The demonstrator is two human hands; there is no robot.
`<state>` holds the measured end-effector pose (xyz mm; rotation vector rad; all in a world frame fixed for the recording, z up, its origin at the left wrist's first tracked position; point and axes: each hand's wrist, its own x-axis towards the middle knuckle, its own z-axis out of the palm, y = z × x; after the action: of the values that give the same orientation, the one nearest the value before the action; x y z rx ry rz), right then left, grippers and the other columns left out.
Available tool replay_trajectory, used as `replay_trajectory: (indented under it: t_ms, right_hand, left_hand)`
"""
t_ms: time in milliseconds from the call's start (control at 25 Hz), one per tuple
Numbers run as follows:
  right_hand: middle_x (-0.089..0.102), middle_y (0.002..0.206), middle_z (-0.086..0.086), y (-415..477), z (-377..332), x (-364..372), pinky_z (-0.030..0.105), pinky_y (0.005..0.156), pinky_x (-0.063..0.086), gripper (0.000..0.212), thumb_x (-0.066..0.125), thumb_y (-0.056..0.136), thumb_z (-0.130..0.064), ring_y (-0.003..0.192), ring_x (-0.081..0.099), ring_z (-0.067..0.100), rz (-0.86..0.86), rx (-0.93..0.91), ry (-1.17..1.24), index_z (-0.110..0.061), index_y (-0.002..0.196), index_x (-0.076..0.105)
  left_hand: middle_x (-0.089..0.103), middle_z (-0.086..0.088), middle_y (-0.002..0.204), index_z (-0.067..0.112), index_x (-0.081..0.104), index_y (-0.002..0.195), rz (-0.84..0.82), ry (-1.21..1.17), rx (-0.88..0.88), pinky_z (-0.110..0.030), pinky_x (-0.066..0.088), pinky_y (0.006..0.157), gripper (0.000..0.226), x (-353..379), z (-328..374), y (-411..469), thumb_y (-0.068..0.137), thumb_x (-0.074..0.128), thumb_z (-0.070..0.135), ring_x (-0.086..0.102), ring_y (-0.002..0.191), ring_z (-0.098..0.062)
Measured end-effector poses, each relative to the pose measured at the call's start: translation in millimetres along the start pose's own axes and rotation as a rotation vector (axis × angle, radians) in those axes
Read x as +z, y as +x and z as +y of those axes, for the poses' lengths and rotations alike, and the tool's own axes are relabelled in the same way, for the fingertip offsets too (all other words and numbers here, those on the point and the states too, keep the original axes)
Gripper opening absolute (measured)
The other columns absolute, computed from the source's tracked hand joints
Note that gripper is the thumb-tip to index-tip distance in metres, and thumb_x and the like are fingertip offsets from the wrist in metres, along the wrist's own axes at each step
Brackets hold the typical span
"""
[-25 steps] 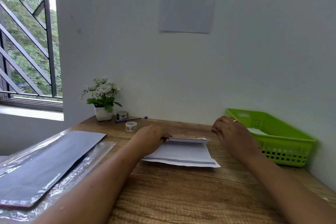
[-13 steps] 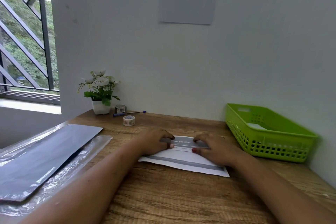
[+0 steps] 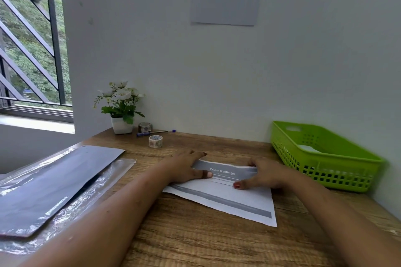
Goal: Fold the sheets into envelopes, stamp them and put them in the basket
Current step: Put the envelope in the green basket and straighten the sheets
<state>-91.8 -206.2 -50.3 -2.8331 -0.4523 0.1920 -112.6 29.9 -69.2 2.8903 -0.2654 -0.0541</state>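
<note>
A white printed sheet [image 3: 227,199] with grey bands lies on the wooden table, its far part folded toward me with "Wipe Railings" showing. My left hand [image 3: 186,168] presses flat on the fold's left end. My right hand [image 3: 263,174] presses on the right end, thumb stretched along the flap's edge. A green plastic basket [image 3: 325,171] stands to the right against the wall with a white paper inside. Two rolls of patterned tape [image 3: 155,141] sit at the back near the wall.
A potted white-flower plant [image 3: 121,110] and a blue pen [image 3: 155,132] stand at the back left. A dark grey sheet on clear plastic sleeves [image 3: 52,184] covers the table's left side. The wall runs close behind and to the right.
The far flap came down onto the sheet a second ago; both hands have since flattened it and slid apart along the crease. The view tilted down a little.
</note>
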Motion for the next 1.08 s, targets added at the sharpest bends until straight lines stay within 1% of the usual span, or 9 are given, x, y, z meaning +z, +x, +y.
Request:
replay_trajectory:
  t_ms: [80, 200, 280, 400, 520, 640, 760, 880, 1080]
  right_hand:
    - [0.056, 0.123, 0.000, -3.0, -2.8, -2.8, 0.027, 0.085, 0.043, 0.073, 0.073, 0.062, -0.065, 0.103, 0.053, 0.015, -0.049, 0.014, 0.008, -0.022, 0.117, 0.051]
    - [0.056, 0.118, 0.000, -4.7, -4.3, -3.4, 0.030, 0.089, 0.046, 0.080, 0.076, 0.058, -0.065, 0.105, 0.054, 0.017, -0.077, 0.062, 0.000, -0.019, 0.118, 0.051]
    - [0.057, 0.117, 0.000, -6.6, -4.4, -4.7, 0.031, 0.090, 0.047, 0.076, 0.080, 0.058, -0.058, 0.106, 0.055, 0.018, -0.070, 0.071, 0.074, -0.020, 0.117, 0.052]
    - [0.059, 0.106, -0.002, -6.1, -1.0, -6.4, 0.026, 0.073, 0.046, 0.055, 0.085, 0.061, -0.043, 0.098, 0.057, 0.016, -0.016, 0.017, 0.136, -0.022, 0.101, 0.054]
    - [0.061, 0.103, -0.002, -2.1, 4.6, -6.1, 0.026, 0.074, 0.046, 0.038, 0.086, 0.064, -0.029, 0.097, 0.057, 0.016, 0.186, -0.070, 0.207, -0.027, 0.084, 0.053]
    - [0.064, 0.095, -0.005, -4.4, 4.6, -12.9, 0.030, 0.071, 0.048, 0.031, 0.079, 0.072, -0.014, 0.090, 0.060, 0.017, 0.465, -0.196, 0.280, -0.030, 0.083, 0.054]
    - [0.068, 0.085, -0.010, -7.4, 3.6, -11.3, 0.033, 0.078, 0.050, 0.026, 0.072, 0.077, -0.014, 0.083, 0.064, 0.014, 0.640, -0.275, 0.108, -0.033, 0.085, 0.057]
    - [0.073, 0.091, -0.006, -5.9, 3.7, -2.0, 0.027, 0.081, 0.045, 0.019, 0.064, 0.080, -0.013, 0.086, 0.067, 0.018, 0.720, -0.366, -0.244, -0.027, 0.093, 0.065]
    - [0.070, 0.106, -0.011, -5.2, 3.1, 3.3, 0.024, 0.077, 0.041, 0.032, 0.054, 0.078, -0.008, 0.099, 0.062, 0.012, 0.495, -0.343, -0.293, -0.030, 0.099, 0.064]
  left_hand:
    - [0.023, 0.000, 0.154, 0.033, 0.021, 0.148, 0.005, 0.003, 0.009, -0.047, 0.024, 0.113, 0.075, 0.3, 1.2, 0.2, 0.085, 0.047, 0.064, 0.024, 0.139, -0.026]
    - [0.023, 0.000, 0.153, 0.034, 0.021, 0.147, 0.014, -0.020, 0.024, -0.046, 0.025, 0.112, 0.075, 1.4, 3.3, -0.2, 0.084, 0.050, 0.063, 0.024, 0.139, -0.026]
    - [0.027, -0.002, 0.150, 0.034, 0.023, 0.146, 0.051, -0.028, 0.045, -0.046, 0.027, 0.112, 0.075, 2.1, 4.0, -0.3, 0.083, 0.053, 0.062, 0.027, 0.136, -0.025]
    - [0.038, -0.003, 0.135, 0.032, 0.036, 0.139, 0.183, 0.042, 0.101, -0.040, 0.032, 0.107, 0.066, -0.9, 3.4, -1.2, 0.082, 0.058, 0.057, 0.032, 0.126, -0.022]
    - [0.047, 0.001, 0.119, 0.026, 0.054, 0.124, 0.312, 0.045, 0.121, -0.035, 0.038, 0.098, 0.047, -12.4, 1.1, -4.4, 0.083, 0.062, 0.047, 0.040, 0.115, -0.017]
    - [0.052, 0.005, 0.108, 0.023, 0.064, 0.106, 0.527, -0.019, 0.170, -0.032, 0.042, 0.090, 0.026, -21.0, -2.7, -7.0, 0.084, 0.065, 0.036, 0.047, 0.104, -0.014]
    - [0.060, 0.006, 0.103, 0.020, 0.070, 0.094, 0.677, -0.039, 0.250, -0.032, 0.047, 0.086, 0.014, -23.6, -2.8, -7.8, 0.082, 0.069, 0.026, 0.055, 0.096, -0.012]
    - [0.070, 0.008, 0.101, 0.023, 0.073, 0.094, 0.634, 0.018, 0.279, -0.034, 0.050, 0.087, 0.014, -21.1, -5.3, -4.7, 0.081, 0.069, 0.023, 0.062, 0.093, -0.010]
    - [0.065, 0.009, 0.114, 0.037, 0.066, 0.110, 0.214, 0.012, 0.143, -0.036, 0.049, 0.093, 0.027, -10.8, -9.4, 1.7, 0.083, 0.065, 0.034, 0.058, 0.103, -0.009]
